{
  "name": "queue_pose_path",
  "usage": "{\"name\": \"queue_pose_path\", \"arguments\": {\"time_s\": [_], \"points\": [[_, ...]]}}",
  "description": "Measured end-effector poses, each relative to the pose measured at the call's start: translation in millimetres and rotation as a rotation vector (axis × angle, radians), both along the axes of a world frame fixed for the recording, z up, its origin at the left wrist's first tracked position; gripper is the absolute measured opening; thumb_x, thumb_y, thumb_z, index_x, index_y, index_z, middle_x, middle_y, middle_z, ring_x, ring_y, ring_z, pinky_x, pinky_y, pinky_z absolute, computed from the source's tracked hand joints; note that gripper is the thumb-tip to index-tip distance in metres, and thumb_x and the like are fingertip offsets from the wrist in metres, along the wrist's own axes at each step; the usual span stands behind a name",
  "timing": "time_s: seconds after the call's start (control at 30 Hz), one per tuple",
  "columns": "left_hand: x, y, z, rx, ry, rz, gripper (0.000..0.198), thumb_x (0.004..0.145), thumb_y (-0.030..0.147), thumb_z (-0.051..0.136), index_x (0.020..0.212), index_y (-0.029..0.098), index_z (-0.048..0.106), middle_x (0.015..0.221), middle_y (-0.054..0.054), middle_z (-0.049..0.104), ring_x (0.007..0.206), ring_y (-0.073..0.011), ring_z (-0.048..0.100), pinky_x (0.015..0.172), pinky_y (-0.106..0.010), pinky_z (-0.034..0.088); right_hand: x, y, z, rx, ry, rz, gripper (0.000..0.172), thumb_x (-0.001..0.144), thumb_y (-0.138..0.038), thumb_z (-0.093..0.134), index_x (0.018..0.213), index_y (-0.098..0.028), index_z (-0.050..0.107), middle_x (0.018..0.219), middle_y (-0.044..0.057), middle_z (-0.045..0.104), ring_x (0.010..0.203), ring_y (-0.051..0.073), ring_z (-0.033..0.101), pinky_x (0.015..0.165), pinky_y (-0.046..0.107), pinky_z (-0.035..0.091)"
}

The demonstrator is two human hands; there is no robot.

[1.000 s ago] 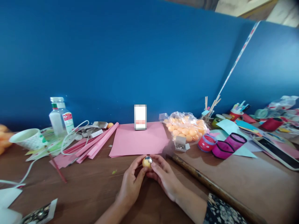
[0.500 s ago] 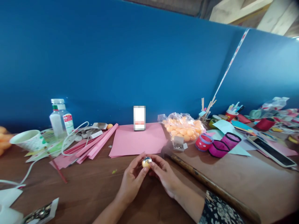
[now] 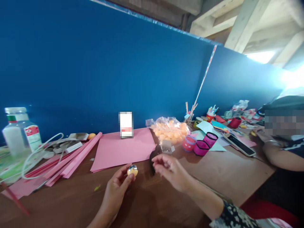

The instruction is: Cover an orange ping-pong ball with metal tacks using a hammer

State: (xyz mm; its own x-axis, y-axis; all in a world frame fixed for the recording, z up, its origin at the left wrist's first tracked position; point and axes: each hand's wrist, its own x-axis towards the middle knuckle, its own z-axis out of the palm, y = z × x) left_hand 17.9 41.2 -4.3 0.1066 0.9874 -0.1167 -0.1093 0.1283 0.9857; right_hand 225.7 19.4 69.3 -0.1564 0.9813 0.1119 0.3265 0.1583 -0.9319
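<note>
My left hand (image 3: 116, 186) pinches a small ball (image 3: 132, 170) between thumb and fingers, just above the brown table. The ball is yellow-orange below and shiny silver on top. To its right, my right hand (image 3: 173, 171) is raised apart from the ball with its fingers curled together. Whatever may be between those fingertips is too small to make out. Beyond that hand stands a small open box (image 3: 167, 146) with small metallic pieces inside.
Pink paper sheets (image 3: 121, 150) lie ahead, a phone-like pixelated object (image 3: 126, 125) upright on them. A clear bag of orange balls (image 3: 169, 131) is behind the box. Purple mesh cups (image 3: 201, 147) stand to its right. Another person's arm (image 3: 280, 155) rests at far right.
My right hand has let go of the ball and moved right towards the small box. My left hand still holds the ball. The view has turned right, bringing another person in.
</note>
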Motion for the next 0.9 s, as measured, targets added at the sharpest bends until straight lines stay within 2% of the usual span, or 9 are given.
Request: {"name": "queue_pose_path", "arguments": {"time_s": [0.07,0.13,0.23,0.43,0.6,0.77,0.9], "points": [[2,0,3.2,0.004,0.028,-0.019,0.051,0.07,0.038,0.064,0.114,0.017,0.052,0.103,-0.007,0.065,0.084,-0.0186,0.062,0.081,-0.033,0.049,27,16,10.9,0.131,-0.317,-0.101,0.017,0.085,-0.028,0.045,0.092,-0.018,0.057,0.084,0.002,0.063,0.075,0.013,0.057,0.064,0.021,0.042],[3,-1,6.8,0.02,0.055,-0.038,0.05,0.068,0.039,0.065,0.111,0.016,0.053,0.1,-0.006,0.066,0.083,-0.0189,0.062,0.08,-0.032,0.05,49,36,15.3,0.201,-0.723,-0.177,0.021,0.088,-0.026,0.039,0.086,-0.019,0.059,0.082,0.001,0.064,0.074,0.012,0.057,0.064,0.021,0.039],[4,-3,10.0,0.044,0.099,-0.038,0.05,0.068,0.04,0.064,0.11,0.016,0.054,0.097,-0.006,0.067,0.079,-0.0182,0.063,0.077,-0.03,0.051,66,61,9.5,0.184,-0.889,-0.21,0.024,0.086,-0.024,0.04,0.073,-0.017,0.06,0.076,0.003,0.064,0.071,0.014,0.055,0.061,0.023,0.034],[3,-3,8.1,0.077,0.105,-0.084,0.049,0.07,0.038,0.063,0.112,0.016,0.053,0.096,-0.006,0.067,0.086,-0.0197,0.063,0.077,-0.03,0.052,55,81,-9.0,0.11,-1.061,-0.2,0.018,0.079,-0.022,0.049,0.07,-0.017,0.063,0.075,0.006,0.065,0.07,0.017,0.055,0.057,0.024,0.029],[3,-4,9.0,0.089,0.099,-0.083,0.046,0.07,0.038,0.063,0.109,0.016,0.054,0.096,-0.006,0.067,0.088,-0.021,0.063,0.077,-0.032,0.052,47,81,-7.3,0.077,-1.123,-0.156,0.014,0.078,-0.027,0.055,0.074,-0.018,0.065,0.083,0.006,0.066,0.077,0.019,0.057,0.054,0.024,0.028],[3,-4,11.4,0.084,0.131,-0.092,0.047,0.07,0.04,0.063,0.109,0.015,0.054,0.093,-0.006,0.067,0.08,-0.0199,0.064,0.076,-0.034,0.052,47,76,-5.8,0.088,-1.134,-0.14,0.016,0.077,-0.032,0.056,0.076,-0.018,0.064,0.081,0.006,0.065,0.074,0.018,0.057,0.054,0.023,0.027],[3,-4,11.1,0.093,0.136,-0.097,0.046,0.071,0.04,0.062,0.109,0.015,0.054,0.092,-0.006,0.067,0.082,-0.0198,0.063,0.076,-0.033,0.052,52,75,-9.7,0.114,-1.119,-0.155,0.016,0.078,-0.031,0.053,0.078,-0.018,0.062,0.082,0.006,0.064,0.072,0.017,0.056,0.054,0.024,0.027]]}}
